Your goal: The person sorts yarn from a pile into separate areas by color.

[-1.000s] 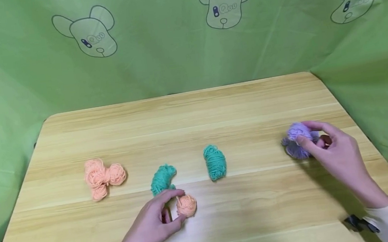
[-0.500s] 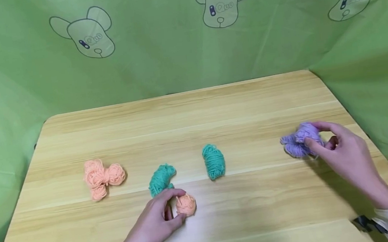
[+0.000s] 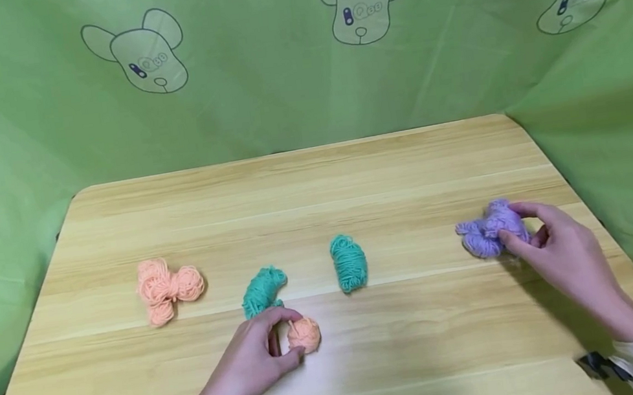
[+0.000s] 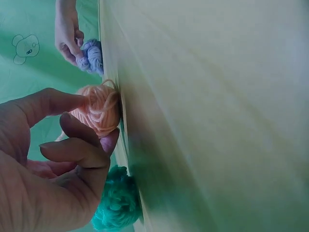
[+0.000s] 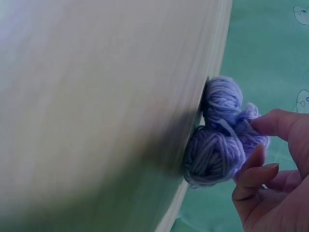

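My left hand (image 3: 253, 358) pinches a small peach yarn ball (image 3: 304, 336) between thumb and fingertips, low over the table front. In the left wrist view, the peach ball (image 4: 99, 108) shows a loose strand on top. On the right, my right hand (image 3: 569, 253) holds a purple yarn ball (image 3: 504, 218) by thumb and index finger, against other purple yarn balls (image 3: 480, 241) on the table. The right wrist view shows this held purple ball (image 5: 252, 130) resting on two more, one of them a round purple ball (image 5: 215, 157) nearer the camera.
A teal yarn bundle (image 3: 265, 291) lies just beyond my left hand, and a second teal bundle (image 3: 350, 264) sits at mid-table. Clustered peach yarn balls (image 3: 169, 289) lie at the left. Green printed cloth (image 3: 281, 97) hangs behind the wooden table (image 3: 315, 184).
My right hand has shifted a little to the right with its purple ball, which now sits lower against the other purple balls. My left hand has stayed still with the peach ball.
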### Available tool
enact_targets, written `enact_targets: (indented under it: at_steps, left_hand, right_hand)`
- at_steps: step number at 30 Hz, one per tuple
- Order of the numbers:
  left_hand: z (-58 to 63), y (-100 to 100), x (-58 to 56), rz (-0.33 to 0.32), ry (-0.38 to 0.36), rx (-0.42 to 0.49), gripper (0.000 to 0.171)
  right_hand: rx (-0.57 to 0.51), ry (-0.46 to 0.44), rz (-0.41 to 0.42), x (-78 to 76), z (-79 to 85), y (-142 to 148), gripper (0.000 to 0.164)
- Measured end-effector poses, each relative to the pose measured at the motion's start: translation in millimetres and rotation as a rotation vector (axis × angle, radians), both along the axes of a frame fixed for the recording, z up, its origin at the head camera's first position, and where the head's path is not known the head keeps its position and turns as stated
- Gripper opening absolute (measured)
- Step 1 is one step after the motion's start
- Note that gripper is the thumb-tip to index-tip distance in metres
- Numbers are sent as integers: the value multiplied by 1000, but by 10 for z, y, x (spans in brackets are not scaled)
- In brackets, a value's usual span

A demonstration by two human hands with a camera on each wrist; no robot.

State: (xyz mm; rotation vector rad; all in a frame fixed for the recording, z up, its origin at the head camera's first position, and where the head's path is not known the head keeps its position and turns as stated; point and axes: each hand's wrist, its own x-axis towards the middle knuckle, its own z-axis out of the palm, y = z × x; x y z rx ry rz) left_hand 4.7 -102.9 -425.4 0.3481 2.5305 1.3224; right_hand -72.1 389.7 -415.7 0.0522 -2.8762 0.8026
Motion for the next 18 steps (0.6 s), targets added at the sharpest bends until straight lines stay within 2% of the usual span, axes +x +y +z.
enact_targets:
  at_steps: [11,18]
  left_hand:
    - [4,11,-30,-3,7,-31,38]
    - [14,-9,-36,24,-32,30,38]
  right_hand:
    - [-20,8,40,-15,-45,-21,63]
    - [-22,10,37,-19,-48,-49,64]
